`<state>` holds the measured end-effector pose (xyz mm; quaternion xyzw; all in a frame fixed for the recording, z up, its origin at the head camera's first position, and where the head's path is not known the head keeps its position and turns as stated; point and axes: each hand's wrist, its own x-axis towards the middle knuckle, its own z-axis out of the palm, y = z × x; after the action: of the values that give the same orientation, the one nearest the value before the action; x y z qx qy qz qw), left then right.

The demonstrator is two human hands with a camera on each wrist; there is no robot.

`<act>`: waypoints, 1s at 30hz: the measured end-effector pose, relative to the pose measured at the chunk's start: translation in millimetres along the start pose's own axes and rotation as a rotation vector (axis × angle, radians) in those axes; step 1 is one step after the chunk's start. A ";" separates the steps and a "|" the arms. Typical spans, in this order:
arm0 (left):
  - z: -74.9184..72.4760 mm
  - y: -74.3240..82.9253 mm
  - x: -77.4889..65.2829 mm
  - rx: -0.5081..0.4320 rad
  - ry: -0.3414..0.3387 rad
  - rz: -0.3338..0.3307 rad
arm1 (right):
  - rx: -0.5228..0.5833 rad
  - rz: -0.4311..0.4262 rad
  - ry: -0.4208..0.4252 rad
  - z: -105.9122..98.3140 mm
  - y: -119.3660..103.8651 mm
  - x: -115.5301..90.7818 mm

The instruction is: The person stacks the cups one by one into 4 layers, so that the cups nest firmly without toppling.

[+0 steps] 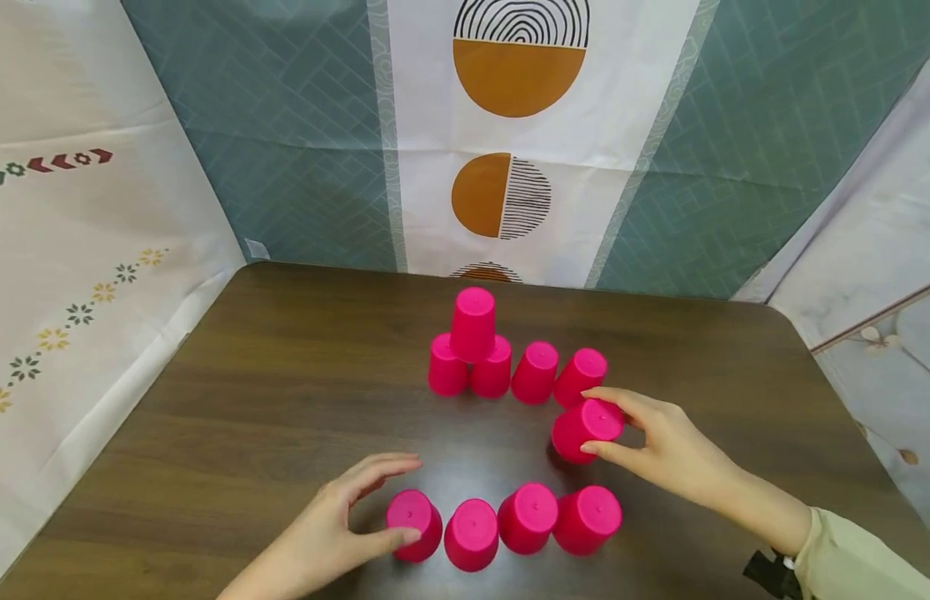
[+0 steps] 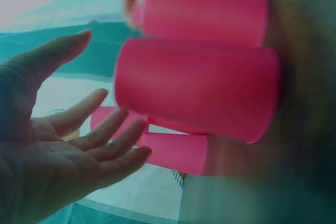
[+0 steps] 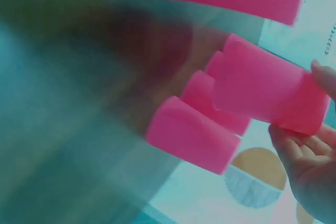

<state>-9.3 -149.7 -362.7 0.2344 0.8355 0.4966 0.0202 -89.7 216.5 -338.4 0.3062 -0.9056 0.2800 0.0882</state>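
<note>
My right hand (image 1: 663, 437) pinches an upside-down pink plastic cup (image 1: 585, 429) by its sides, near the closed end. In the right wrist view the held cup (image 3: 268, 85) overlaps other cups behind it. My left hand (image 1: 333, 521) is spread beside the leftmost front cup (image 1: 414, 527), its thumb overlapping that cup in the head view. The left wrist view shows the fingers (image 2: 118, 153) extended, with no grip on the nearest cup (image 2: 197, 87). Farther back, one cup (image 1: 473, 325) stands across two others, a left one (image 1: 447, 367) and a right one (image 1: 491, 371).
Two more cups, one (image 1: 535, 373) beside the stack and another (image 1: 580, 377), continue the back row. The front row also holds a cup (image 1: 472, 535), a second (image 1: 528, 518) and a third (image 1: 588, 521). Patterned cloth (image 1: 300, 167) hangs behind the brown table (image 1: 285, 350).
</note>
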 end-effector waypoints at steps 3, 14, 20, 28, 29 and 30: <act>11.6 -2.8 -12.2 0.090 0.023 0.016 | 0.020 -0.052 0.047 -6.7 -4.0 12.3; 23.0 0.5 -12.8 0.077 0.089 -0.131 | 0.002 -0.086 0.137 -28.5 1.7 58.9; 20.9 0.2 -15.6 0.019 0.122 -0.162 | -0.049 -0.083 0.120 -31.1 8.9 85.9; 29.9 -1.4 -16.7 -0.053 0.137 -0.178 | 0.018 0.018 0.050 -20.0 21.9 116.9; 30.3 -1.6 -16.7 -0.082 0.119 -0.171 | 0.034 0.044 0.042 -18.7 22.2 118.6; 30.4 -1.9 -16.7 -0.120 0.097 -0.167 | 0.050 0.063 0.033 -17.4 22.4 120.3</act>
<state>12.9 -132.4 -382.9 0.1381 0.8209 0.5530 0.0350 -199.4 180.2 -294.4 0.2751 -0.9058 0.3105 0.0868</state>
